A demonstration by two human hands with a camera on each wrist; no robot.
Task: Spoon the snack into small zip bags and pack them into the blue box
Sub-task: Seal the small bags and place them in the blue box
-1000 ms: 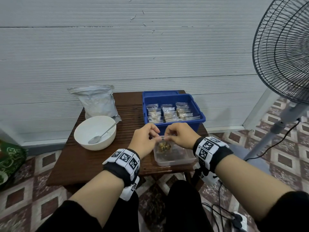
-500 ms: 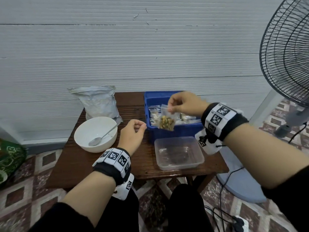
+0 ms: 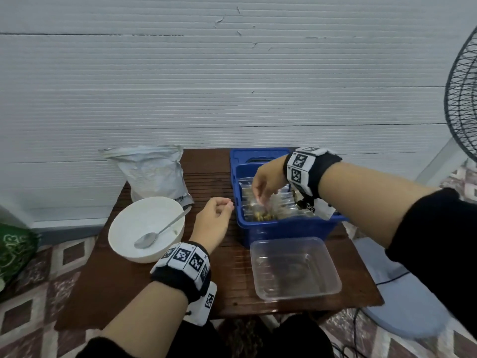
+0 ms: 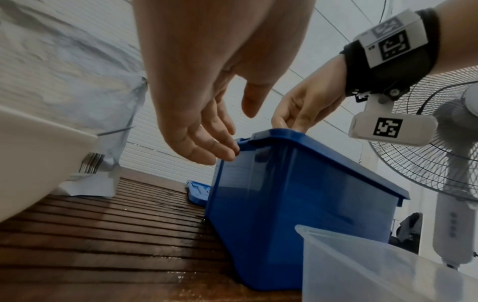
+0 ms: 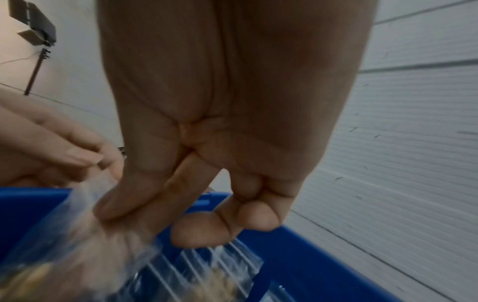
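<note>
My right hand [image 3: 260, 191] reaches down into the blue box [image 3: 289, 227] and pinches the top of a small zip bag [image 3: 262, 211] filled with brownish snack. The right wrist view shows thumb and forefinger of that right hand [image 5: 124, 212] pressed on the clear bag [image 5: 64, 255], which hangs over the rows of packed bags [image 5: 214, 271] inside the box. My left hand [image 3: 214, 218] hovers just left of the box with fingers loosely curled and nothing in it. From the left wrist view, the left hand [image 4: 204, 141] is near the blue box [image 4: 297, 204] corner.
A white bowl [image 3: 124, 236] with a metal spoon [image 3: 154, 233] sits at the table's left, a silver-white snack pouch [image 3: 152, 171] behind it. A clear plastic tub [image 3: 327, 288] lies in front of the box. The blue lid [image 3: 258, 155] lies behind the box. A standing fan [image 3: 462, 104] is right.
The right hand carried the filled zip bag from the clear tub up over the blue box and lowered it inside. The left hand let go and drifted left.
</note>
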